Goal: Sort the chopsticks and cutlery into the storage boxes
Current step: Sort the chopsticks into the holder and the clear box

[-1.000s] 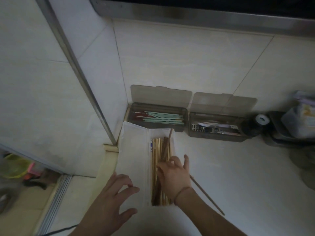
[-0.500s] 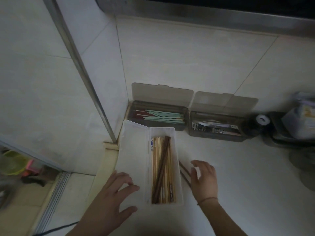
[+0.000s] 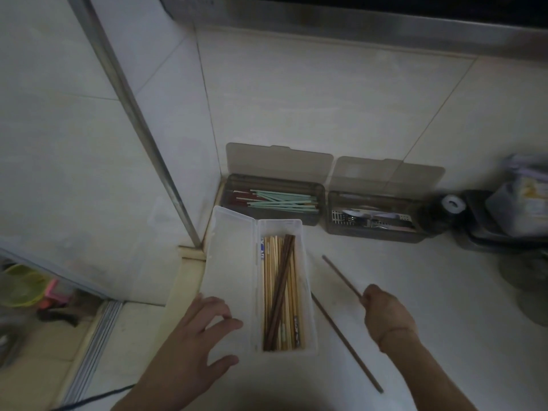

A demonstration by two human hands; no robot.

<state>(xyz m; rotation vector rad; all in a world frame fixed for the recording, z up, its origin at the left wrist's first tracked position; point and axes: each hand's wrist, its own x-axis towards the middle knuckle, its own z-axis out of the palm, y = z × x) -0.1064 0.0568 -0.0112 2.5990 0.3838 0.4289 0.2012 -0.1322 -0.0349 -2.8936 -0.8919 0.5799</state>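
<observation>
On the pale surface point(image 3: 415, 292), the white box point(image 3: 305, 232) already holds most chopsticks, as the two grey boxes point(image 3: 323, 191) behind hold theirs and the cutlery. The left hand point(image 3: 204, 327) rests spread on its lid. The right hand point(image 3: 385, 312) has its grip closed on one dark chopstick point(image 3: 341, 274); another loose chopstick point(image 3: 347, 345) lies beside the box, both apparently unsorted.

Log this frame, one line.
right hand grips dark chopstick | left hand rests on white box lid | second dark chopstick on counter
</observation>
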